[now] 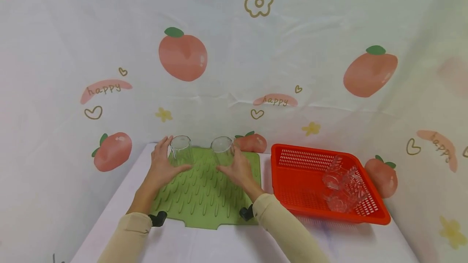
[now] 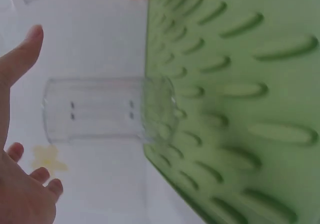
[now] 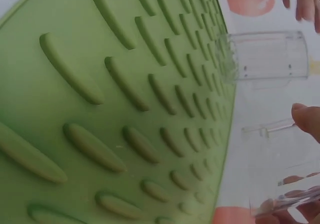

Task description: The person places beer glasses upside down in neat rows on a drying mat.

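A clear drinking glass stands upright on the back part of the green ribbed mat. My left hand is beside it, fingers and thumb spread around its near side; the left wrist view shows space between hand and glass. A second clear glass is to the right, gripped by my right hand. In the right wrist view, the thumb is on one side of this glass and the fingers show on the other. There its lower end appears off the mat's back edge.
To the right is a red plastic basket with several clear glass pieces heaped in its right side. A white sheet with printed fruit hangs close behind the mat. White table surface shows in front of the mat.
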### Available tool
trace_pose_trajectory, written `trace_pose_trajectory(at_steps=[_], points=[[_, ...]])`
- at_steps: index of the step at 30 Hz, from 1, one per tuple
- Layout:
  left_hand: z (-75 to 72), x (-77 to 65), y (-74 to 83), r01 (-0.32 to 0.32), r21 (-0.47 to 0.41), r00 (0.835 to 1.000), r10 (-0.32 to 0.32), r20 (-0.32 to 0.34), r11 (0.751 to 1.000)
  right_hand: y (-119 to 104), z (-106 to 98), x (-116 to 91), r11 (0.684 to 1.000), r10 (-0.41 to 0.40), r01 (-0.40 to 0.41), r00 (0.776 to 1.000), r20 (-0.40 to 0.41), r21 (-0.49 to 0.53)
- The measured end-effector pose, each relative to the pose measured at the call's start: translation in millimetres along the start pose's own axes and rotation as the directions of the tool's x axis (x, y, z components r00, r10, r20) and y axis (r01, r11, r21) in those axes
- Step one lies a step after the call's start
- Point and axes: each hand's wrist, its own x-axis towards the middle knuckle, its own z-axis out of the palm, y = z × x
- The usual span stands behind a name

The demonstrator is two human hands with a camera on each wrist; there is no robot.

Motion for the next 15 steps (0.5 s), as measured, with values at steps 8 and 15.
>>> trace_pose_trajectory(at_steps=[8,15], points=[[-4.4,-8.7,-23.5,0.122,-0.008,0.991,-0.122,0.05,0.992,12,10,3,0.972,0.088,-0.089,0.996,0.012,0.217],[2.1,-12.6,-46.1,0.159,0.038,0.982,-0.162,0.099,0.987,23,19,5,0.947,0.116,-0.118,0.993,0.024,0.299]])
